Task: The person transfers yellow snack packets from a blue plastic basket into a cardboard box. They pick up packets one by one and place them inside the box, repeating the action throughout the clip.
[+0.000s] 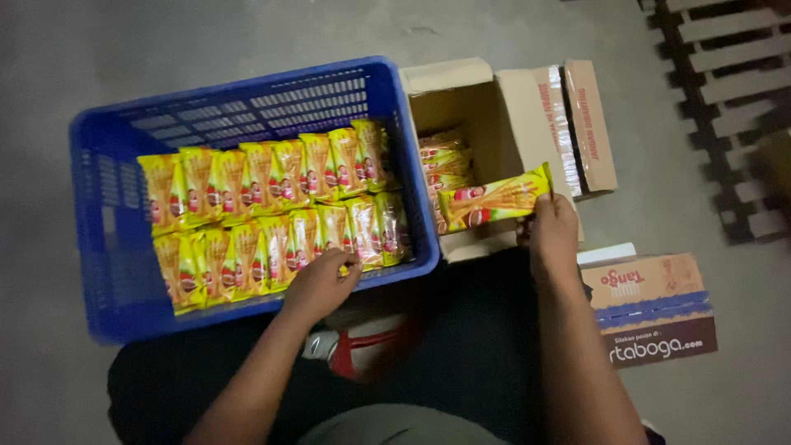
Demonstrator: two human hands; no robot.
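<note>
Overhead, a long yellow snack packet (494,200) was pinched by its end in the right hand (552,231) above the open cardboard box (494,107); the left hand's (320,284) fingers were pressed, curled, onto matching packets (272,206) in the blue crate (107,206).

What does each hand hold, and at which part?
Right hand pinches one yellow snack packet at its right end. Left hand only touches packets in the blue crate.

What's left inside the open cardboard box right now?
A few yellow snack packets lie stacked in the open cardboard box. The packet in the right hand hides the near part, so the count is unclear.
</note>
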